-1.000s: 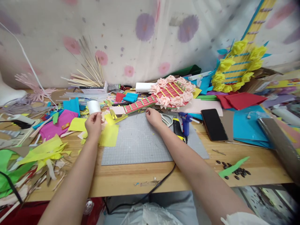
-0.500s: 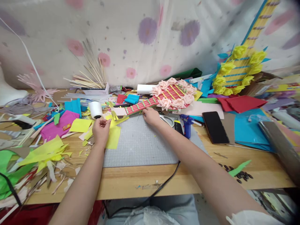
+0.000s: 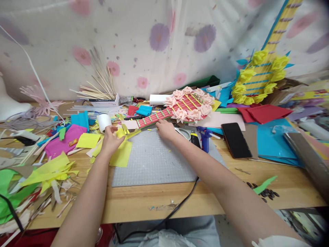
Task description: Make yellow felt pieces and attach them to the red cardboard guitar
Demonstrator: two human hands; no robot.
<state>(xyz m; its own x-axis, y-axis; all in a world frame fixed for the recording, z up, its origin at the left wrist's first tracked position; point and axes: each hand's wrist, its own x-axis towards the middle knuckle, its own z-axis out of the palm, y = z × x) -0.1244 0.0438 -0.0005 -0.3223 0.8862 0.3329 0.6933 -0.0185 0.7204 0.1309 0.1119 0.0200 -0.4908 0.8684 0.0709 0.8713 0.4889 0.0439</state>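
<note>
A red paper guitar (image 3: 154, 117) with pink paper roses around its body lies across the back of the grey cutting mat (image 3: 154, 157). My right hand (image 3: 166, 129) is closed at the lower edge of its neck; the fingertips are partly hidden, and what they hold I cannot make out. My left hand (image 3: 111, 140) is open, thumb apart from the fingers, with nothing visible in it. It hovers over yellow paper (image 3: 122, 154) at the mat's left edge, just in front of a white roll (image 3: 104, 122). Yellow scraps lie by the guitar's pale head (image 3: 130, 125).
A blue glue gun (image 3: 205, 139) and a black phone (image 3: 235, 140) lie to the right. A yellow paper guitar (image 3: 259, 79) leans at the back right. Paper scraps (image 3: 48, 168) cover the left side. Dark beans (image 3: 268, 194) sit near the front edge.
My left hand has opened from a pinch, its thumb spreading away, and sits slightly higher and nearer the white roll. My right hand stays at the guitar's neck.
</note>
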